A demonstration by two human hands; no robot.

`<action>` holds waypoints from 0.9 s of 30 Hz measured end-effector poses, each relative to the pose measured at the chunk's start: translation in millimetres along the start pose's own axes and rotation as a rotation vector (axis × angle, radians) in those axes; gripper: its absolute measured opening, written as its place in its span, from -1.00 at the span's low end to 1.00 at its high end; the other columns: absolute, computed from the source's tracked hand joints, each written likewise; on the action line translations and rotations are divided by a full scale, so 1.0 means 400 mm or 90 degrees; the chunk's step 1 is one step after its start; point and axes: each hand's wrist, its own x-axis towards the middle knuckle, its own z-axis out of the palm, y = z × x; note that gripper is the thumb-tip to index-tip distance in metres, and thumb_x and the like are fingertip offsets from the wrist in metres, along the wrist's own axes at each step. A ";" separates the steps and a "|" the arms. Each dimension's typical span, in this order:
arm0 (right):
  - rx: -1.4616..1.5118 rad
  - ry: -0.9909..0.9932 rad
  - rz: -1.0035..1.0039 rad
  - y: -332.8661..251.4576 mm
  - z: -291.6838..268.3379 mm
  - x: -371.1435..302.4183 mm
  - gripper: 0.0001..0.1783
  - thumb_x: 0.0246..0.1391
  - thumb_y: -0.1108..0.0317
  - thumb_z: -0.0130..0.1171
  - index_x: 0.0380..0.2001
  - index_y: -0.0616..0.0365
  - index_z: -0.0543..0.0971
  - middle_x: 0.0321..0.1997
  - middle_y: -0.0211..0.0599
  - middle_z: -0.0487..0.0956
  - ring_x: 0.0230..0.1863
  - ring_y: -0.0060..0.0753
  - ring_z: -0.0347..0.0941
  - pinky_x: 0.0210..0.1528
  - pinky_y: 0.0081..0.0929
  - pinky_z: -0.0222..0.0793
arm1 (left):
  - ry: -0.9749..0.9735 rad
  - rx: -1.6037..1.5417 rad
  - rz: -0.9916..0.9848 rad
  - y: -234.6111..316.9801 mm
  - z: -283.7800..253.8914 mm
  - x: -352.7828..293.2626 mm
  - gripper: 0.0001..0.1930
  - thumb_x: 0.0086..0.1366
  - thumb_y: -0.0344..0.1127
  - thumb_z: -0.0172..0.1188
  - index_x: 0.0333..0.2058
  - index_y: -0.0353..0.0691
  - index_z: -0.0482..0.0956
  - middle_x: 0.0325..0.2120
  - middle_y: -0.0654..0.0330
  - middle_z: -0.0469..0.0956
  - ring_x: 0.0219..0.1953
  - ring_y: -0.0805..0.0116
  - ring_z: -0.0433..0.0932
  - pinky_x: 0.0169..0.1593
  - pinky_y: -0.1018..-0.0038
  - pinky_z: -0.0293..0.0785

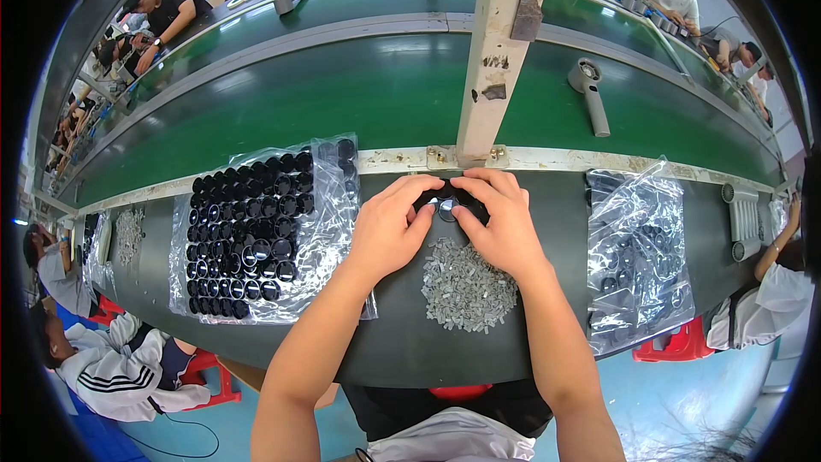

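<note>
Both hands meet at the middle of the dark work table, near its far edge. My left hand [392,224] and my right hand [503,221] are curled around a small black round part with a shiny centre [446,209]. Thumbs press on its near side, while the fingertips close round its far side and hide much of it. Just below the hands lies a heap of small translucent grey pieces [466,291]. To the left, rows of black round caps [248,222] rest on a clear plastic bag [329,244].
Another clear plastic bag [637,265] with black round parts inside lies at the right. Beyond the table runs a green conveyor belt [342,111] carrying a grey handheld fan [588,90]. A pale upright post [496,68] stands just past my hands. Other people work on both sides.
</note>
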 end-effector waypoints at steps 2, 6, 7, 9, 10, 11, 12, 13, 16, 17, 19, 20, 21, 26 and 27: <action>0.006 0.012 0.006 0.003 0.003 0.000 -0.54 0.14 0.36 0.44 0.14 0.03 0.70 0.27 -0.27 0.60 0.36 -0.13 0.44 0.34 -0.14 0.25 | -0.002 -0.001 -0.001 0.000 0.000 0.000 -0.61 0.35 -0.49 0.30 0.14 -0.14 0.66 0.06 0.16 0.72 -0.50 0.37 0.57 -0.31 0.42 0.54; 0.004 0.027 -0.013 -0.003 -0.005 0.007 -0.58 0.13 0.40 0.44 0.09 0.06 0.72 0.22 -0.24 0.63 0.28 -0.12 0.52 0.27 -0.17 0.37 | 0.009 -0.025 -0.004 -0.004 -0.001 0.000 -0.61 0.36 -0.53 0.27 0.15 -0.15 0.66 0.05 0.14 0.72 -0.47 0.38 0.57 -0.29 0.43 0.55; 0.038 0.058 -0.020 0.001 -0.007 0.011 -0.61 0.12 0.43 0.42 0.06 0.08 0.73 0.17 -0.23 0.66 0.21 -0.11 0.56 0.23 -0.19 0.44 | 0.019 -0.046 -0.002 -0.006 -0.001 0.001 -0.60 0.36 -0.54 0.26 0.15 -0.16 0.66 0.05 0.14 0.71 -0.46 0.38 0.57 -0.28 0.43 0.55; 0.071 0.089 -0.027 0.004 -0.011 0.017 -0.64 0.12 0.46 0.41 0.02 0.11 0.75 0.12 -0.21 0.69 0.14 -0.10 0.61 0.18 -0.21 0.50 | 0.015 -0.042 -0.003 -0.003 -0.002 0.001 -0.60 0.36 -0.56 0.26 0.15 -0.16 0.65 0.05 0.13 0.71 -0.45 0.38 0.57 -0.28 0.43 0.55; 0.067 0.109 -0.028 -0.001 -0.018 0.021 -0.67 0.11 0.49 0.40 -0.01 0.13 0.76 0.04 -0.20 0.73 0.08 -0.12 0.63 0.13 -0.23 0.55 | 0.011 -0.037 -0.005 0.000 -0.003 0.002 -0.59 0.35 -0.57 0.25 0.15 -0.17 0.65 0.05 0.12 0.71 -0.44 0.39 0.57 -0.27 0.44 0.55; 0.064 0.127 -0.029 -0.005 -0.021 0.022 -0.69 0.10 0.51 0.38 -0.05 0.15 0.78 -0.05 -0.20 0.77 0.01 -0.13 0.66 0.08 -0.26 0.59 | 0.012 -0.037 -0.005 0.001 -0.004 0.001 -0.59 0.35 -0.57 0.25 0.15 -0.17 0.65 0.05 0.12 0.71 -0.44 0.39 0.57 -0.27 0.44 0.55; 0.065 0.127 -0.029 -0.008 -0.022 0.022 -0.69 0.10 0.51 0.38 -0.05 0.15 0.78 -0.05 -0.20 0.77 0.01 -0.13 0.66 0.08 -0.26 0.59 | 0.008 -0.042 -0.015 0.003 -0.004 0.001 -0.59 0.35 -0.57 0.26 0.15 -0.17 0.65 0.05 0.13 0.71 -0.45 0.39 0.57 -0.27 0.44 0.55; 0.084 0.106 -0.006 -0.011 -0.022 0.021 -0.69 0.10 0.52 0.37 -0.05 0.16 0.79 -0.10 -0.22 0.79 0.00 -0.16 0.66 0.08 -0.26 0.59 | 0.005 -0.047 -0.024 0.004 -0.005 0.000 -0.59 0.34 -0.57 0.27 0.15 -0.18 0.65 0.04 0.13 0.71 -0.45 0.39 0.57 -0.28 0.44 0.55; 0.101 0.079 0.016 -0.015 -0.020 0.020 -0.68 0.10 0.53 0.36 -0.05 0.17 0.80 -0.18 -0.25 0.81 -0.02 -0.21 0.65 0.06 -0.28 0.60 | 0.002 -0.032 -0.030 0.008 -0.004 0.001 -0.60 0.33 -0.56 0.29 0.14 -0.18 0.65 0.03 0.14 0.71 -0.46 0.40 0.57 -0.28 0.45 0.54; 0.101 0.071 0.015 -0.015 -0.019 0.020 -0.67 0.09 0.53 0.35 -0.04 0.18 0.80 -0.21 -0.25 0.81 -0.03 -0.23 0.64 0.04 -0.29 0.60 | 0.002 -0.032 -0.030 0.006 -0.004 0.001 -0.60 0.33 -0.56 0.29 0.14 -0.18 0.65 0.03 0.14 0.71 -0.46 0.40 0.57 -0.28 0.45 0.54; 0.102 0.061 0.015 -0.016 -0.018 0.018 -0.66 0.10 0.53 0.35 -0.03 0.16 0.80 -0.20 -0.25 0.81 -0.04 -0.23 0.64 0.02 -0.29 0.60 | 0.005 -0.034 -0.028 0.001 -0.003 0.001 -0.60 0.32 -0.54 0.32 0.13 -0.19 0.66 0.03 0.15 0.71 -0.48 0.41 0.56 -0.28 0.45 0.54; 0.103 0.052 0.016 -0.016 -0.018 0.017 -0.65 0.10 0.52 0.35 -0.02 0.15 0.80 -0.19 -0.25 0.80 -0.05 -0.22 0.64 0.01 -0.30 0.61 | 0.005 -0.035 -0.028 0.000 -0.003 0.000 -0.60 0.32 -0.54 0.32 0.13 -0.19 0.66 0.03 0.15 0.71 -0.48 0.41 0.56 -0.28 0.45 0.54; 0.103 0.052 0.016 -0.015 -0.017 0.016 -0.65 0.10 0.52 0.35 -0.02 0.15 0.80 -0.19 -0.25 0.80 -0.05 -0.22 0.64 0.01 -0.30 0.61 | 0.005 -0.030 -0.028 -0.001 -0.002 0.000 -0.60 0.32 -0.53 0.34 0.13 -0.19 0.66 0.02 0.15 0.71 -0.48 0.41 0.56 -0.29 0.45 0.54; 0.052 0.037 0.008 -0.021 -0.016 0.006 -0.64 0.11 0.46 0.37 0.01 0.05 0.81 -0.14 -0.26 0.76 -0.01 -0.19 0.61 0.07 -0.25 0.55 | 0.007 -0.037 -0.032 0.000 -0.001 0.000 -0.61 0.31 -0.51 0.36 0.12 -0.20 0.66 0.03 0.15 0.71 -0.48 0.42 0.56 -0.29 0.44 0.54; 0.052 0.037 0.008 -0.023 -0.016 0.006 -0.64 0.11 0.46 0.37 0.01 0.05 0.81 -0.14 -0.26 0.76 -0.01 -0.19 0.61 0.07 -0.25 0.55 | 0.009 -0.031 -0.025 -0.001 -0.001 0.000 -0.60 0.31 -0.51 0.37 0.12 -0.19 0.66 0.04 0.15 0.70 -0.49 0.43 0.56 -0.30 0.45 0.54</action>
